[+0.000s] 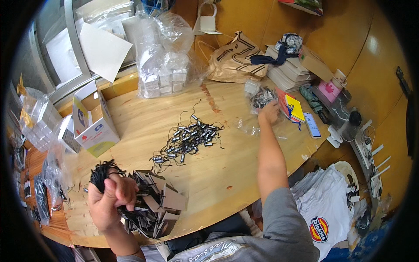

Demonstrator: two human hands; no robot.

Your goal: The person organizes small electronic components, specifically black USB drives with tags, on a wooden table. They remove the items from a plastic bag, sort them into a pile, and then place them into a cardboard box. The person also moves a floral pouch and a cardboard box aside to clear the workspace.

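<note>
My left hand (107, 201) is closed around a bundle of thin black cords (103, 173), whose loose ends stick out above the fist. Just right of it, a carton (174, 197) full of dark flat tags with cords stands at the near edge. My right arm stretches across the table, and my right hand (269, 112) is at the mouth of a clear plastic bag (258, 92) of small dark and silvery pieces. The bag and its contents hide those fingertips. Mid-table lies a loose heap of black cords with small black-and-white tags (190, 139).
An open white printed box (98, 135) stands at the left, near bagged white boxes (41, 115). Behind are a large clear bag of white boxes (159, 65) and a brown paper bag (235, 59). A yellow notebook (294, 108) and a phone (311, 125) lie right of my right hand.
</note>
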